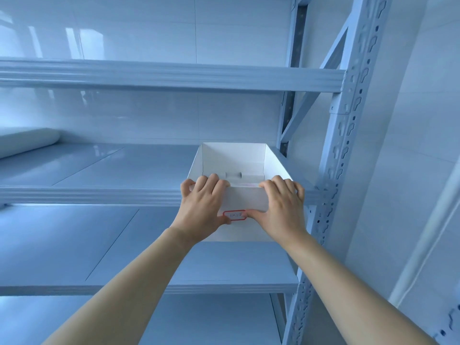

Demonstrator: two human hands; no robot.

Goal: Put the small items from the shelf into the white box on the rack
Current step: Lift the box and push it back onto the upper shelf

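**Both hands gripping front wall of white box at shelf edge**

The left hand [202,205] and right hand [282,207] are each clamping the near wall of the white box [249,200]. On both, the fingers are hooking over the top rim and curling inside, where their tips are passing out of sight; the thumbs are pressing the outer face below. Between the two thumbs a red-bordered label [234,215] is showing; the handwriting on it is too small to read, and both thumb tips are covering its ends.

The box is sitting at the right end of a shelf [99,168] of the pale metal rack [348,145], its gripped end overhanging the shelf's front beam. Beyond the grip, the box's open interior is showing white walls and a folded flap at the far end. Just behind the gripped rim, a faint pale strip is lying low inside; the near wall is hiding most of the floor, so any contents cannot be identified.

Far to the left of the grip, a white roll-like object [25,141] is lying on the same shelf, cut off by the frame edge.
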